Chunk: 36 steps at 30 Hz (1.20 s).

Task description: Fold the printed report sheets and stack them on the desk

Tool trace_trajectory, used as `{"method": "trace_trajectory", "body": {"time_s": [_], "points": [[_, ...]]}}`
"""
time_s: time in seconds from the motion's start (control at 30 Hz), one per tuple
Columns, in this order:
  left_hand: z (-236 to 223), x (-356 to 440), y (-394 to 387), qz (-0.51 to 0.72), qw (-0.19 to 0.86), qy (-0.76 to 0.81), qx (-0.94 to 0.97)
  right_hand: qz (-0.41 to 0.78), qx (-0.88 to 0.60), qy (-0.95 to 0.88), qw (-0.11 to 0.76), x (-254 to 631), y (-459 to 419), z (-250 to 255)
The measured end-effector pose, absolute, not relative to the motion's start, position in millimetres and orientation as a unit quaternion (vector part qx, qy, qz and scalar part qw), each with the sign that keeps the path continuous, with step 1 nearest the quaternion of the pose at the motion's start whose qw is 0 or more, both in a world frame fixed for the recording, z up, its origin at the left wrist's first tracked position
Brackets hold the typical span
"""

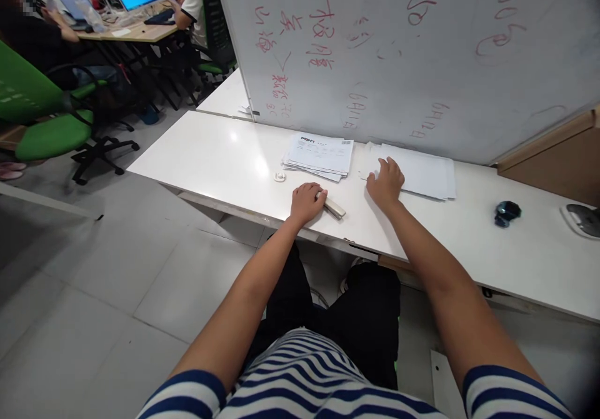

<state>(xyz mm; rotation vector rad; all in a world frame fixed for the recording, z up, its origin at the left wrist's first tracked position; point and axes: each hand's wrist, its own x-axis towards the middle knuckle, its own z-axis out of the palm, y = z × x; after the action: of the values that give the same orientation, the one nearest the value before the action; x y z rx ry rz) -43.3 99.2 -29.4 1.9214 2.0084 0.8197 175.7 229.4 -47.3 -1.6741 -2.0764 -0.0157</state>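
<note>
Taking papers (pixel 425 172) seems the step: right hand (pixel 387 182) half-open, left hand (pixel 308 202) closed over stapler (pixel 334 207). Next, pinching appears required.

On the tabletop (pixel 201 147), I have the left hand (pixel 308 202) over one end of a stapler (pixel 334 207), whose other end points out right, between the hands. Beyond the left hand lies a stack of forms (pixel 319 153); ahead and left of it, a small round item (pixel 280 177). My right hand (pixel 388 182) is at the left end of another paper stack (pixel 429 172). Beyond both hands stands a whiteboard (pixel 422 62).
</note>
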Motion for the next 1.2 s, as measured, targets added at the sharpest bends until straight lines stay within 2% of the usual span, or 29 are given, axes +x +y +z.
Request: {"method": "trace_trajectory", "body": {"time_s": [0.13, 0.27, 0.87, 1.2], "points": [[-30, -44, 99, 0.284, 0.115, 0.684, 0.662, -0.017, -0.566, -0.804, 0.18, 229, 218, -54], [-29, -44, 99, 0.284, 0.105, 0.684, 0.663, -0.026, -0.586, -0.795, 0.154, 249, 214, -63], [-22, -39, 98, 0.27, 0.117, 0.7, 0.651, 0.016, -0.62, -0.751, 0.228, 242, 203, -57], [-25, -39, 100, 0.271, 0.113, 0.701, 0.65, -0.01, -0.654, -0.725, 0.214, 243, 202, -57]]}}
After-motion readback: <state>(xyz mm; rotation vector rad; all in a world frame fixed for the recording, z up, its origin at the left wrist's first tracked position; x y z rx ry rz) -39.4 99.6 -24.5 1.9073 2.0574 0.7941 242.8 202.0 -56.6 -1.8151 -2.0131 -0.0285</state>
